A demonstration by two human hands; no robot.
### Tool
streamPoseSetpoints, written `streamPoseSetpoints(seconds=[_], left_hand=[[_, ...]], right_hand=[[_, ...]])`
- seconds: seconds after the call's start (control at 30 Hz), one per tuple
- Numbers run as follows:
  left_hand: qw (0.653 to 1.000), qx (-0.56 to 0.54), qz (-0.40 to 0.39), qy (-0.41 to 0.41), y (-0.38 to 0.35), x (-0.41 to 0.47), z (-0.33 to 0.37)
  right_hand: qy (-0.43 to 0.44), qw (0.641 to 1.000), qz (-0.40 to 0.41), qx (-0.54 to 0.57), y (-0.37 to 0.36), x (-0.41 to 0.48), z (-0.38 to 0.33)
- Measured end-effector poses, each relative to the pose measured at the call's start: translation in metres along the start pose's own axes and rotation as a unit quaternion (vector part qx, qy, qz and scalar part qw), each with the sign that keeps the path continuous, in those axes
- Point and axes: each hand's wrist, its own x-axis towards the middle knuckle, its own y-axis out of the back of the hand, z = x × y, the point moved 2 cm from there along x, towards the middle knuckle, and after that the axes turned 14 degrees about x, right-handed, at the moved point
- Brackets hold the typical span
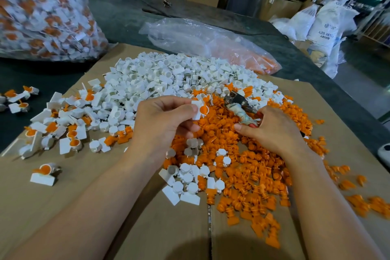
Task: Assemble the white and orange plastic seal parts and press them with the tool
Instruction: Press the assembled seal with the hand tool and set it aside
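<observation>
Seal [199,111], white with orange insert, pinched by left hand [166,120]; right hand [274,131] grips tool [238,103].

White-and-orange seal [200,110] held above orange parts [249,177], beside tool [237,101].

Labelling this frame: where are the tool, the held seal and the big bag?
tool [234,99]: head view, its metal head.
seal [203,110]: head view, its orange centre.
bag [42,17]: head view, its front side.
</observation>
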Motion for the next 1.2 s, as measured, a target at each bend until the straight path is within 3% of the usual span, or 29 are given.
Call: streamPoseSetpoints(seconds=[0.1,0.23,0.47,0.63,0.73,1.03,1.1,1.2], left_hand=[[0.998,-0.052,0.016,0.015,0.003,0.002,-0.001],[0.974,-0.207,0.091,0.030,0.017,0.011,0.002],[0.878,-0.427,0.218,0.013,0.049,0.021,0.007],[0.824,-0.494,0.276,0.023,0.064,0.024,0.004],[0.809,-0.510,0.291,0.026,0.066,0.023,0.005],[0.834,-0.480,0.264,0.068,0.059,0.023,0.001],[0.885,-0.387,0.244,0.087,0.056,0.024,0.001],[0.972,-0.078,0.212,0.059,0.048,0.024,0.001]], right_hand=[[0.003,1.000,-0.001,0.001,-0.001,0.001,0.000],[-0.002,1.000,-0.010,0.010,-0.002,0.001,0.002],[-0.006,1.000,-0.016,0.010,-0.002,0.001,0.002],[-0.011,1.000,-0.020,0.009,-0.002,0.001,0.001],[-0.010,1.000,-0.019,0.011,-0.002,0.000,0.001],[-0.008,1.000,-0.019,0.004,-0.002,0.000,0.001],[-0.007,1.000,-0.021,0.003,-0.002,0.000,0.001],[-0.003,1.000,-0.021,0.004,-0.002,0.000,0.001]])
